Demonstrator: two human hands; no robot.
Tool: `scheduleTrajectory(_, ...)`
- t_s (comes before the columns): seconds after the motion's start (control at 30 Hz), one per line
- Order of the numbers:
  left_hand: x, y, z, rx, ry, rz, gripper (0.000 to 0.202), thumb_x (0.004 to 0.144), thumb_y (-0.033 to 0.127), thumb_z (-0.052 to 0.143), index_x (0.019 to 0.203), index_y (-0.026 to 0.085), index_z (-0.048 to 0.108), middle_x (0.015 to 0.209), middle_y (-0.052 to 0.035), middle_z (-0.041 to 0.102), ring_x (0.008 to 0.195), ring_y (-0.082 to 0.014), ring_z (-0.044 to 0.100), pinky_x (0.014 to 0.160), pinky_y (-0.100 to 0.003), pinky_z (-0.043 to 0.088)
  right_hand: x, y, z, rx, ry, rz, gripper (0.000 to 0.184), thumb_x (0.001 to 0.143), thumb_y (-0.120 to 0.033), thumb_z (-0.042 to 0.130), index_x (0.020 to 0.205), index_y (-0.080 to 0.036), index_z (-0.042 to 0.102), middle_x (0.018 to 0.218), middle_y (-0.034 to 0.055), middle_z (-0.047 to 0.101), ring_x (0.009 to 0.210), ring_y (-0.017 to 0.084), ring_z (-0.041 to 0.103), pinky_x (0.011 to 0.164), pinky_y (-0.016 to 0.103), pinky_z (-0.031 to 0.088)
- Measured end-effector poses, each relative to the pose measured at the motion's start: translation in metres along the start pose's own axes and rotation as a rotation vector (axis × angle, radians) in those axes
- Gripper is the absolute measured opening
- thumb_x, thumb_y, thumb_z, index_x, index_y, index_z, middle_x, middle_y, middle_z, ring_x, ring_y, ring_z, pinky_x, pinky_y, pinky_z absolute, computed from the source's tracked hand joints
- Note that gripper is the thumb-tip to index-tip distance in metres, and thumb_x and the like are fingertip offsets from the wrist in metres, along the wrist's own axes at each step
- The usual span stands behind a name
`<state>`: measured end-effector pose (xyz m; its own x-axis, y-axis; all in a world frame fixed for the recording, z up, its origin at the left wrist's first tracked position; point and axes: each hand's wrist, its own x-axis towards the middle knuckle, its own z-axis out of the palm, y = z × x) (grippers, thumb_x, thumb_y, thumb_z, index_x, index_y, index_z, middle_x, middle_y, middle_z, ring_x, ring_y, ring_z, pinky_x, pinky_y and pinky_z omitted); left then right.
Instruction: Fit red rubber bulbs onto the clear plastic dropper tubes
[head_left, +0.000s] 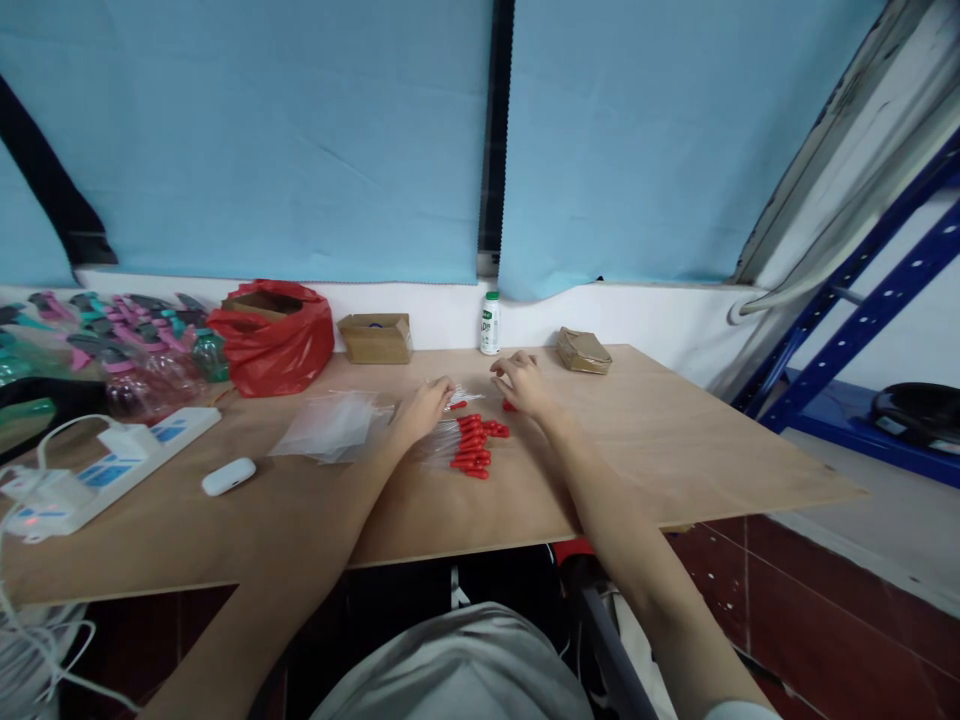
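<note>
My left hand (426, 410) is over the middle of the table, its fingers drawn together beside a small heap of thin white pieces (466, 396). Whether anything is between those fingertips is too small to make out. My right hand (523, 383) hovers on the other side of the heap, fingers bent and apart, with nothing visible in it. A red tip shows just below its palm. Nearer to me lies a row of red-handled pieces with clear, thin shafts (472, 447). Left of them, flat translucent plastic bags (330, 424) are spread, partly behind my left wrist.
Along the back stand a red plastic bag (279, 340), an open cardboard box (375, 340), a white bottle with green cap (490, 325) and a brown package (583, 351). At left are spray bottles (150, 360), a power strip (112, 470) and a white case (229, 476).
</note>
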<state>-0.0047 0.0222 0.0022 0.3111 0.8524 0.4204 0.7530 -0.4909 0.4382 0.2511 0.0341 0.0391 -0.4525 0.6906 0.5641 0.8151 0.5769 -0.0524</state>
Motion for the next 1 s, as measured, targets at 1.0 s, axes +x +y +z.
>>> scheduleTrajectory(1.0, 0.011, -0.056, 0.018, 0.026, -0.167, 0.178, 0.024, 0.089, 0.017, 0.053, 0.104, 0.023, 0.071, 0.111, -0.0049, 0.071, 0.106, -0.0204, 0.063, 0.096, -0.032, 0.047, -0.001, 0.003, 0.01, -0.005, -0.086, 0.082, 0.025, 0.104, -0.036, 0.047, 0.109, -0.023, 0.068, 0.103, 0.0076, 0.072, 0.111, 0.027, 0.051, 0.096, 0.038, 0.031)
